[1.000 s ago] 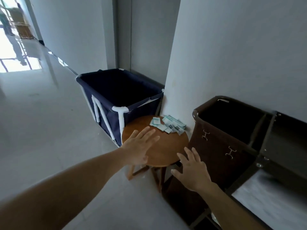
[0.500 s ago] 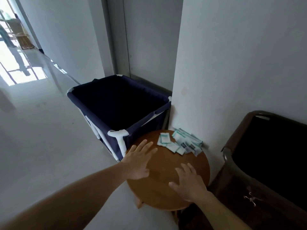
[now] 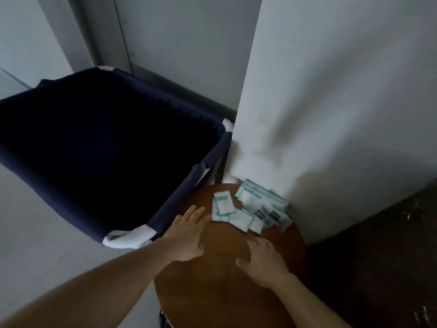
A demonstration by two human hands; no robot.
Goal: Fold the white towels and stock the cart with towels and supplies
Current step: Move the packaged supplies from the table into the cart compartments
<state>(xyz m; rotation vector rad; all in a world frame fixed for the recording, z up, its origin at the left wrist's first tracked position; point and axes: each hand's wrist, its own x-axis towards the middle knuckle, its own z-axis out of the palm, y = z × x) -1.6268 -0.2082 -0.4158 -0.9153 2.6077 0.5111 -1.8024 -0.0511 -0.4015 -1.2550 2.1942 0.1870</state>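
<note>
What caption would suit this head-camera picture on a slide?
Open left hand and open right hand above a round wooden table, near white-and-teal packets, beside a navy hamper.

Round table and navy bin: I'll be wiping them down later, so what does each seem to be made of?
Round table: looks like wood or wood veneer, with a smooth reddish-brown finish and a dull sheen. Navy bin: woven fabric, matte, its wall creased and sagging between white corner pieces, which are probably plastic tube fittings.
</note>
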